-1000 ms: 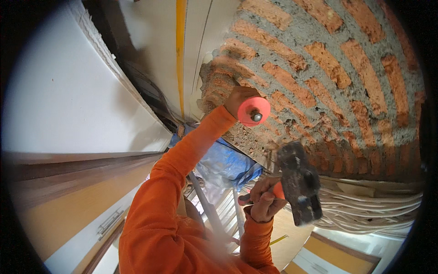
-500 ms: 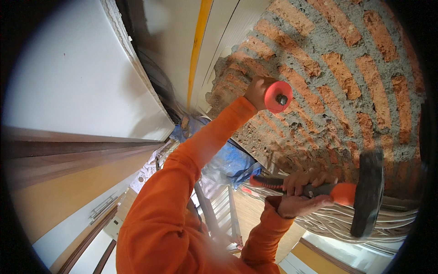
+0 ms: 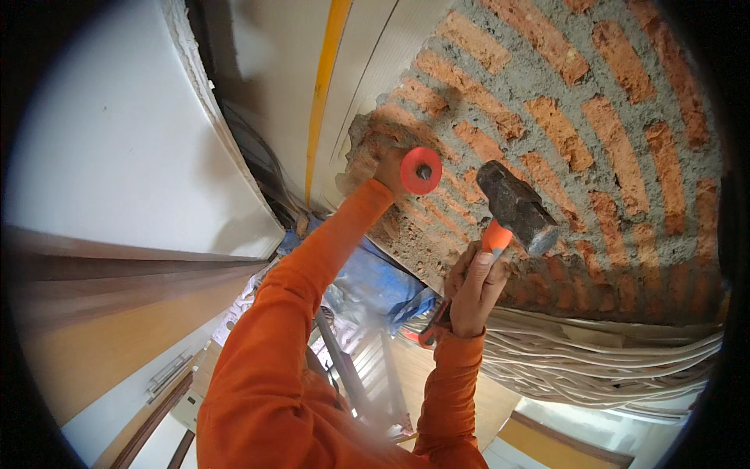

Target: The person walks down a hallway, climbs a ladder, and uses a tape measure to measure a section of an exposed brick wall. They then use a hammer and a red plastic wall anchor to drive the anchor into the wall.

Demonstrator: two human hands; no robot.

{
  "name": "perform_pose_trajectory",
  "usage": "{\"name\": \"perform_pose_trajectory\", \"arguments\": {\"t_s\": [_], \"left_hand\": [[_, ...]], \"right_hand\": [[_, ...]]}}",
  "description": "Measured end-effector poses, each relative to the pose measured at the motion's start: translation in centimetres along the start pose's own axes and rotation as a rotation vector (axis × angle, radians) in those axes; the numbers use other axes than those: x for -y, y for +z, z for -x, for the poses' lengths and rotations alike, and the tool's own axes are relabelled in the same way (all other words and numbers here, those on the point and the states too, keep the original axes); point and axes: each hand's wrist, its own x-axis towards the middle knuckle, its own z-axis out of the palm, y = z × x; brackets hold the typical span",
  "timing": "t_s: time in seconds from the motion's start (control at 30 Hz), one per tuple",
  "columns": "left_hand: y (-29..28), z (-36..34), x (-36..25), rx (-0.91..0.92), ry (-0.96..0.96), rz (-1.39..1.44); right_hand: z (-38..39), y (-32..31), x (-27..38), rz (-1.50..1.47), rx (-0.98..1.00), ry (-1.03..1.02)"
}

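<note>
My left hand, on an outstretched orange-sleeved arm, is closed around a chisel with a round red hand guard. The chisel's dark struck end points back at me, while its tip is hidden behind my hand and the guard. Bare brick wall, with grey mortar between orange bricks, lies just beyond it. In my right hand a club hammer is gripped by its black and orange handle. Its dark, heavy head is raised to the right of the chisel, apart from it.
Pale cables run in a thick bundle along the lower right. Blue sheeting and a metal ladder are below my arms. A large white panel with a rough edge fills the left. A yellow strip runs down the pale wall surface.
The hammer has swung up and leftward toward the chisel, its head now higher. My left hand and the chisel appear farther left and slightly lower, as the whole view has shifted somewhat.
</note>
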Motion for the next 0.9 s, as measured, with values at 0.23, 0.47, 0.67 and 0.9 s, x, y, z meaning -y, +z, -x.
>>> {"name": "perform_pose_trajectory", "arguments": {"t_s": [0.23,0.47,0.67,0.9], "left_hand": [[-2.6,-0.5,-8.8,-0.004,0.567,-0.161],[-4.7,-2.8,-12.3,0.089,0.731,-0.095],[-3.3,-0.5,-12.6,0.133,0.616,-0.042],[2.5,7.9,-8.7,0.032,-0.288,0.510]], "right_hand": [[2.9,-0.8,-1.1,-0.124,-0.072,0.080],[6.1,-2.0,0.5,-0.167,-0.163,0.130],[9.0,-3.4,2.5,-0.167,-0.235,0.134],[12.6,-3.3,1.6,-0.185,-0.223,0.279]]}}
